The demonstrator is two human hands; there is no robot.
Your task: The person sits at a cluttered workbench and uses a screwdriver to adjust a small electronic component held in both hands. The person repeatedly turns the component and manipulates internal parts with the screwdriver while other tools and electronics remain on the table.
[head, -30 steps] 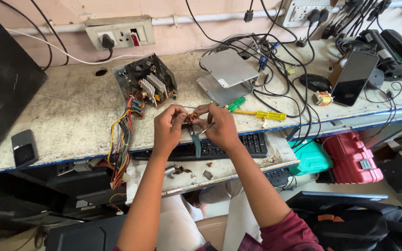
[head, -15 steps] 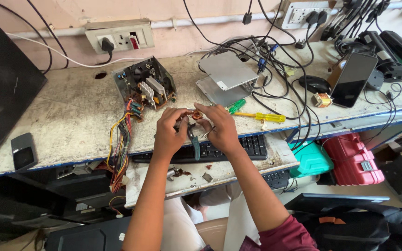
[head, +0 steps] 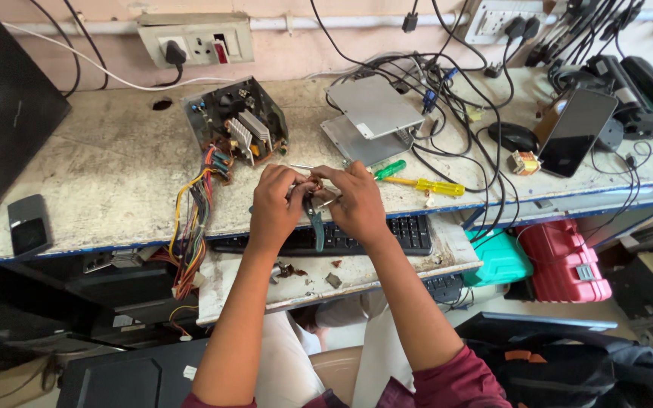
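Above the black keyboard [head: 341, 236], both hands [head: 315, 202] still clenched together around teal-handled pliers [head: 316, 224], position unchanged.

Worn stone, bare metal, glossy plastic

The tabletop [head: 100, 159] looks rough, stained and matt; the open power supply case [head: 236, 125] is dull bare metal; the yellow screwdriver [head: 425, 185] handle is glossy translucent plastic.

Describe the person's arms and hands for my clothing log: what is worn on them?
Both forearms are bare. A dark red sleeve covers the right upper arm, ending near the elbow. The left hand and right hand wear no gloves; no watch or ring shows.
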